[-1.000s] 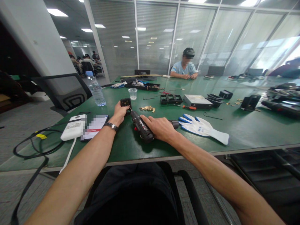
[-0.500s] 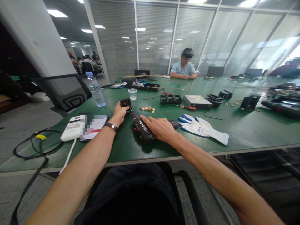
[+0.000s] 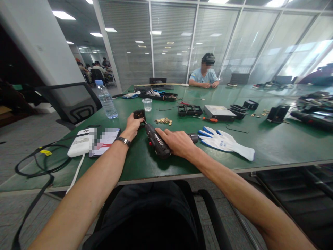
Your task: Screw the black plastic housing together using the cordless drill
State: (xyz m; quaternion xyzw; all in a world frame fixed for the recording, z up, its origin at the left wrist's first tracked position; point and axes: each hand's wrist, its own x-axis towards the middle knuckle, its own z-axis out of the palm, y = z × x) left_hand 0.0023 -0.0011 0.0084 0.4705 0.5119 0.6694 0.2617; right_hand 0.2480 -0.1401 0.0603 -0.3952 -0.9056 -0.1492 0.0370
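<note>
Black power driver [image 3: 157, 141] clamped in right hand [image 3: 180, 142], black boxy part [image 3: 140, 114] gripped in left hand [image 3: 133, 125]; unmoved near green desk's front edge [image 3: 166, 178].

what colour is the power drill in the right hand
The power drill is mostly black, with a small red part on its side; the head view shows it.

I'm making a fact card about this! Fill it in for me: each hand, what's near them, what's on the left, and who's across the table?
Left hand: holds a small black component
Right hand: grips a black power drill
Drill bit: points at the component; contact too small to tell
Near the hands: gold-coloured metal pieces, clear plastic cup, white-and-blue glove
On the left: water bottle
Across the green table: a person in light blue
</note>
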